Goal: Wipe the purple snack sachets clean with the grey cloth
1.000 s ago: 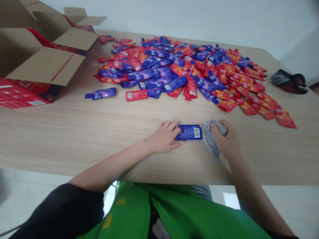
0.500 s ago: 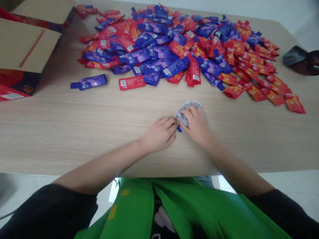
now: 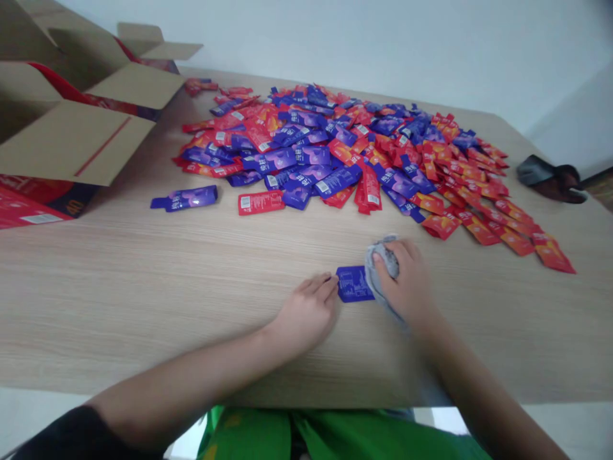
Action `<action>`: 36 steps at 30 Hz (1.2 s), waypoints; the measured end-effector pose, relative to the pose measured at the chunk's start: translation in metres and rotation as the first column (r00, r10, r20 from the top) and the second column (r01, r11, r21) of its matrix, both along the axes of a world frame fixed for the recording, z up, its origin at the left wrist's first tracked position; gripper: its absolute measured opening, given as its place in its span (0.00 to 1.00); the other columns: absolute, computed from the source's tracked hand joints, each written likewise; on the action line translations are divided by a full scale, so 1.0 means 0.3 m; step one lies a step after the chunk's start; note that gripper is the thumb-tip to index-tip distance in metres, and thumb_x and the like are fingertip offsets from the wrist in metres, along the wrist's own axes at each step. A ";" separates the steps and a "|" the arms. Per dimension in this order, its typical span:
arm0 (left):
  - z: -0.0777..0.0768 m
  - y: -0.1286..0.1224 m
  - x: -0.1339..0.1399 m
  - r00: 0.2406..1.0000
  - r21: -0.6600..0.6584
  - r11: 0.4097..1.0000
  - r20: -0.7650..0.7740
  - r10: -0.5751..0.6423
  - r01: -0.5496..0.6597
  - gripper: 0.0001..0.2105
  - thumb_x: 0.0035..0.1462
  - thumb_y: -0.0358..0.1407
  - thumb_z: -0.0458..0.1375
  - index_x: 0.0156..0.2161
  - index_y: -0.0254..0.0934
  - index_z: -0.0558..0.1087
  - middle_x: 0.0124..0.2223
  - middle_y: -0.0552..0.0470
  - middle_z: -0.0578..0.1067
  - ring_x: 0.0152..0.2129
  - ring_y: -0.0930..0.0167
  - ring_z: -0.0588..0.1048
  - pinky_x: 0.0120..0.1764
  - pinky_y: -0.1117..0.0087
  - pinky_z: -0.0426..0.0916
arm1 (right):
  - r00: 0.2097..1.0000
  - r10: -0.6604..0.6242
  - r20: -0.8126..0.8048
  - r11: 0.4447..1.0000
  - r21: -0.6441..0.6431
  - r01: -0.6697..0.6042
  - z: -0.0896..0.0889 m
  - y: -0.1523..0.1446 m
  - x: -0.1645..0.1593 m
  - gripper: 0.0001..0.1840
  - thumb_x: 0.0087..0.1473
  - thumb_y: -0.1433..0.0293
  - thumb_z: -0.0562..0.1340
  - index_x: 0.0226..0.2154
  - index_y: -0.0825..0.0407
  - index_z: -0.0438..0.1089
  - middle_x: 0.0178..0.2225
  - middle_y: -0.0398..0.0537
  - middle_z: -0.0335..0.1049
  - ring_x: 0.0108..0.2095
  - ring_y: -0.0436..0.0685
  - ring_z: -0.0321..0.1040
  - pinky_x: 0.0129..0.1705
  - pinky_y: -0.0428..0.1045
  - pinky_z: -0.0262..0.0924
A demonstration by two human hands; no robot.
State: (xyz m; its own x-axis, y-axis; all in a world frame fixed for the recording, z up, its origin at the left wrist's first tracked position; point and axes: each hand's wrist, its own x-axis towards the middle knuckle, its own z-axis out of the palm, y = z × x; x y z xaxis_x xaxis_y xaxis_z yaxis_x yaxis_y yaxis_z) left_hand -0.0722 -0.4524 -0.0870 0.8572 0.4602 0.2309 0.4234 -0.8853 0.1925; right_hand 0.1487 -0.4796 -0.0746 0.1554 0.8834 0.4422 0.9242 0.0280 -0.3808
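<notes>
A purple sachet (image 3: 353,283) lies flat on the table (image 3: 191,287) in front of me, printed side up. My left hand (image 3: 309,310) pinches its left end with the fingertips. Bunched under the curled fingers of my right hand (image 3: 407,275) is a grey cloth (image 3: 382,262), which covers the sachet's right end. Motion blurs the right hand and forearm a little.
Behind my hands spreads a big heap of red and purple sachets (image 3: 306,156). A single purple sachet (image 3: 191,198) and a red one (image 3: 261,202) lie at its front edge. Open cardboard boxes (image 3: 81,137) stand at the left; a dark object (image 3: 550,179) lies far right.
My right hand has slid the cloth rightward along the sachet, baring its left part. My left hand keeps its hold on the end. The camera view has tilted up.
</notes>
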 end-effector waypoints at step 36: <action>-0.005 -0.015 0.030 0.980 0.039 0.998 -0.191 0.052 -0.046 0.17 0.62 0.27 0.51 0.54 0.25 0.72 0.60 0.38 0.69 0.57 0.58 0.68 0.54 0.61 0.65 | 0.994 -0.111 0.007 0.988 -0.102 0.111 -0.078 -0.055 0.086 0.16 0.64 0.62 0.48 0.47 0.52 0.64 0.44 0.57 0.68 0.47 0.64 0.63 0.50 0.60 0.58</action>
